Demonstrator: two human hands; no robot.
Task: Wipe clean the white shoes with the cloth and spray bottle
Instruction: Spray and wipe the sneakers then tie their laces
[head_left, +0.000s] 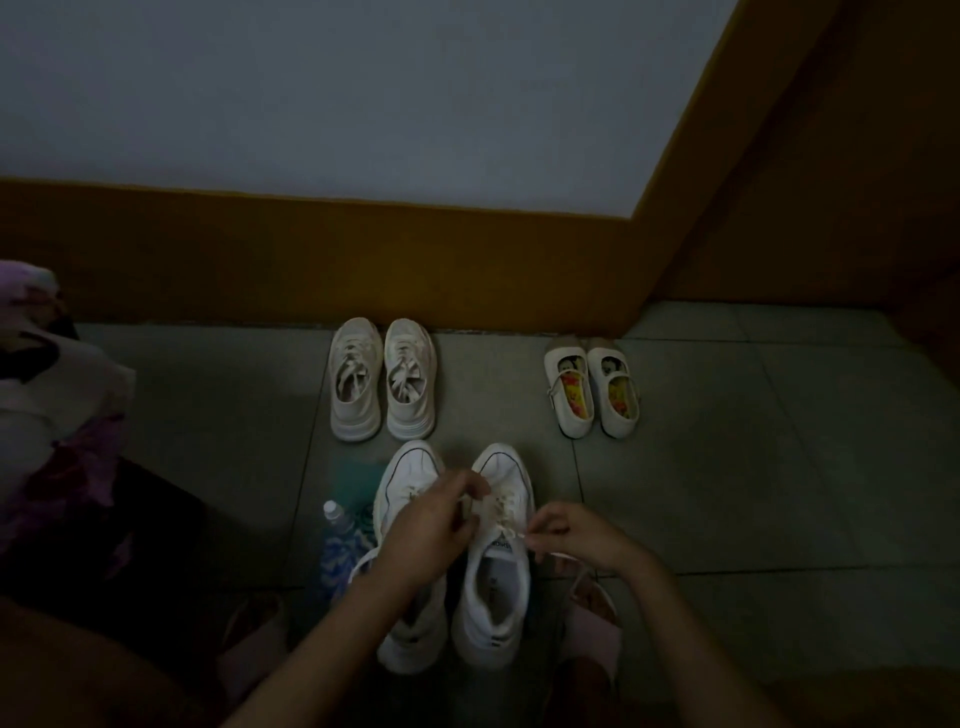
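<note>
Two white sneakers stand side by side on the tiled floor right in front of me, the left one (410, 483) partly under my arm, the right one (498, 587) with its tongue showing. My left hand (431, 525) pinches the laces over the right sneaker. My right hand (576, 535) pinches a lace end that runs off to the right. A bottle (337, 545) with a pale cap lies left of the sneakers, on a teal cloth (358, 478).
A second white sneaker pair (382, 379) stands by the brown skirting. Small white strap shoes (592, 387) with coloured insoles sit to the right. A heap of fabric (47, 395) lies at the left. Pink slippers (592, 618) are on my feet. Light is dim.
</note>
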